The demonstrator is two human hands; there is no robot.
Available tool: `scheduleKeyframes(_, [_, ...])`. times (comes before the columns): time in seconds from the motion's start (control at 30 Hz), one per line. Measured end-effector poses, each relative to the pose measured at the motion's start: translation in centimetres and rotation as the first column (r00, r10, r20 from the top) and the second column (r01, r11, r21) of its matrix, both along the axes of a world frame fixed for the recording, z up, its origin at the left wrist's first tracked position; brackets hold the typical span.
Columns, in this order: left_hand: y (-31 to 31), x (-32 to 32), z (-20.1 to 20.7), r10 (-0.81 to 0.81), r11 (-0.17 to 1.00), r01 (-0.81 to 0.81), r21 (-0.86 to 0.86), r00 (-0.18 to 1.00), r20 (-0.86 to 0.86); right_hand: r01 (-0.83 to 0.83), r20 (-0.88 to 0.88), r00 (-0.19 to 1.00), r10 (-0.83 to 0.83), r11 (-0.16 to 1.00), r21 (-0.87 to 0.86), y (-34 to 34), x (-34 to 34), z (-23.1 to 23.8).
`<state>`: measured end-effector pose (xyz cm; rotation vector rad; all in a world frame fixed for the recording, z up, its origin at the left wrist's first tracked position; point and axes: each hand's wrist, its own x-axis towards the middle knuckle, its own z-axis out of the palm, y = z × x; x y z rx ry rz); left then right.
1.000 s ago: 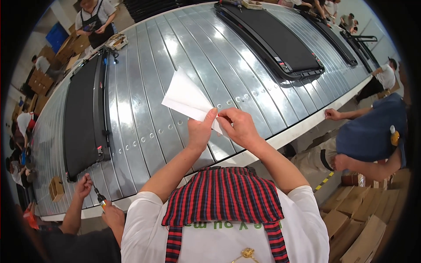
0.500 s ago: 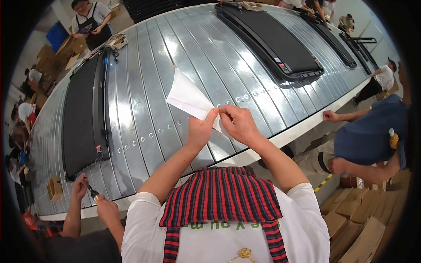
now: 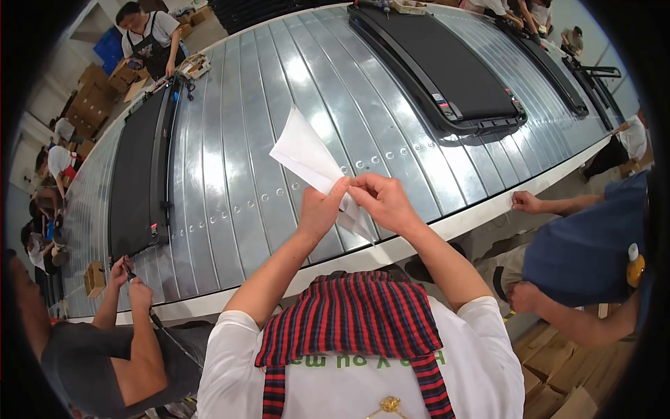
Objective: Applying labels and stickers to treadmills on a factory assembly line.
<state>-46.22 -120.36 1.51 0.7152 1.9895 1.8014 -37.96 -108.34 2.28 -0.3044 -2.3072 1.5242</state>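
Note:
A thin white sheet of paper (image 3: 304, 152), creased and fanning out toward its far end, is held above the metal table. Its near end sits in my left hand (image 3: 322, 211), thumb pressed on top. Close beside it, my right hand (image 3: 383, 201) is closed in a pinch at the paper's near corner, fingertips almost touching the left thumb. Below both hands hangs a thin, pale, pointed flap (image 3: 357, 227), seemingly part of the same sheet. What exactly lies between the right fingertips is too small to make out.
Ribbed metal tabletop (image 3: 241, 140) spreads ahead. Long black flat panels lie left (image 3: 139, 174) and right (image 3: 447, 63). A co-worker in grey (image 3: 105, 363) holds a tool at left; another in blue (image 3: 579, 237) stands at right. Flattened cardboard (image 3: 558, 356) is at lower right.
The flap below my hands hangs longer and lower than before. The view has shifted slightly. The co-worker at left has leaned further into view, and the one at far left reaches toward the table.

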Motion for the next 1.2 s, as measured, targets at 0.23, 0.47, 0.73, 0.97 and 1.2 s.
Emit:
scheduleKeyframes(0.23, [1.4,0.8,-0.4,0.106,0.993,-0.107,0.050,0.994,0.034,0.031,-0.051,0.995,-0.081,0.781,-0.624,4.2,1.2,-1.6])
scheduleKeyframes(0.47, [1.7,-0.6,0.4,0.191,0.966,-0.199,0.167,0.979,0.065,0.205,-0.284,0.894,-0.347,0.880,-0.428,5.6,1.0,0.5])
scheduleKeyframes(0.73, [3.6,-2.5,0.1,0.045,0.966,-0.085,0.245,0.986,0.163,-0.126,-0.136,0.975,0.178,0.937,0.325,1.2,0.9,5.3])
scheduleKeyframes(0.97, [3.8,-3.7,0.1,-0.197,0.980,0.181,-0.079,0.925,-0.325,0.062,-0.172,0.982,0.073,0.743,0.666,4.6,-1.3,2.4])
scheduleKeyframes(1.2, [5.1,-1.2,0.3,-0.357,0.933,0.358,-0.035,0.908,-0.218,0.009,-0.067,0.996,0.057,0.688,0.726,4.8,2.7,2.2])
